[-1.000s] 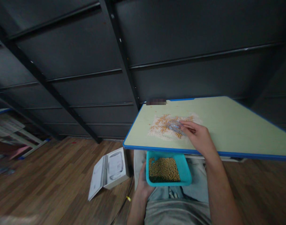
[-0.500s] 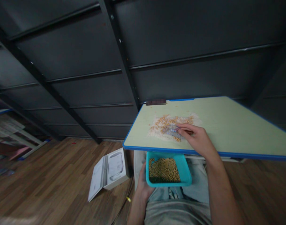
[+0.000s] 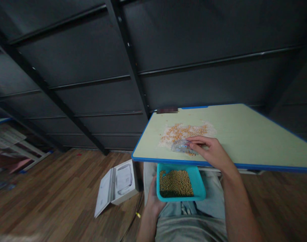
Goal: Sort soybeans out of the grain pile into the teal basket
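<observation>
My left hand grips the left side of a turquoise plastic container, tilted on my lap below the table edge. Yellowish beans that look like soybeans lie inside it, gathered toward the left. My right hand pinches a clear plastic scoop-like piece, whose exact shape is blurred. It rests low over the table, at the near side of a patch of white grains mixed with loose beans. A few beans lie just below the clear piece.
The table has a raised blue rim. A dark strip lies at its far left corner. An open white box stands on the wooden floor, near a cable with a yellow tag. Dark panels rise behind.
My right hand has drawn the clear plastic piece slightly toward me and left, nearer the table's front edge. My left hand and the container have stayed put.
</observation>
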Demonstrator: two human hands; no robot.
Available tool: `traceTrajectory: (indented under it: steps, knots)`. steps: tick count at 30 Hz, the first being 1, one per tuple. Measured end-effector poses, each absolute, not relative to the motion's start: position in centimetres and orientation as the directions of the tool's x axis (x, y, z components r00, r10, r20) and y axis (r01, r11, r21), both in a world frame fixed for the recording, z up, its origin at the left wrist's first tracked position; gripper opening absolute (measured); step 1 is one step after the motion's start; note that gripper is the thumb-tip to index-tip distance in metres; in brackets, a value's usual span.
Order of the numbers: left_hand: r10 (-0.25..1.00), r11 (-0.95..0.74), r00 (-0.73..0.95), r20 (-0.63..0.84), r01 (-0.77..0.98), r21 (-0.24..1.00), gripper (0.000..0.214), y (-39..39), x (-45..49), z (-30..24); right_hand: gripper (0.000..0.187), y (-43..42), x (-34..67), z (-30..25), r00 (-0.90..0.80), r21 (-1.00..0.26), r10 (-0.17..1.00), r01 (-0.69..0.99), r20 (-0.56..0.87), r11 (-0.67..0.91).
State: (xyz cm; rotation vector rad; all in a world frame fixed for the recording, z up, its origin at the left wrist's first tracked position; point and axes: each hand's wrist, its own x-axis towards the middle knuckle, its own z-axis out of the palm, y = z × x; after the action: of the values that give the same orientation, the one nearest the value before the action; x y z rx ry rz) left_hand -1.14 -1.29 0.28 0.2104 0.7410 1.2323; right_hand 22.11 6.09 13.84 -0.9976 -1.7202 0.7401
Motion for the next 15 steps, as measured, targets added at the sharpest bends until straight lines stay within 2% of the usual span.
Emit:
traceTrajectory:
  steps: [15]
  knots:
    - [0.908, 0.359, 0.160, -0.387, -0.775, 0.520, 0.029, -1.24, -1.42, -0.06, 0.019, 5.79, 22.09, 14.09, -0.234, -0.837, 0.877, 0.273, 0.420, 0.474]
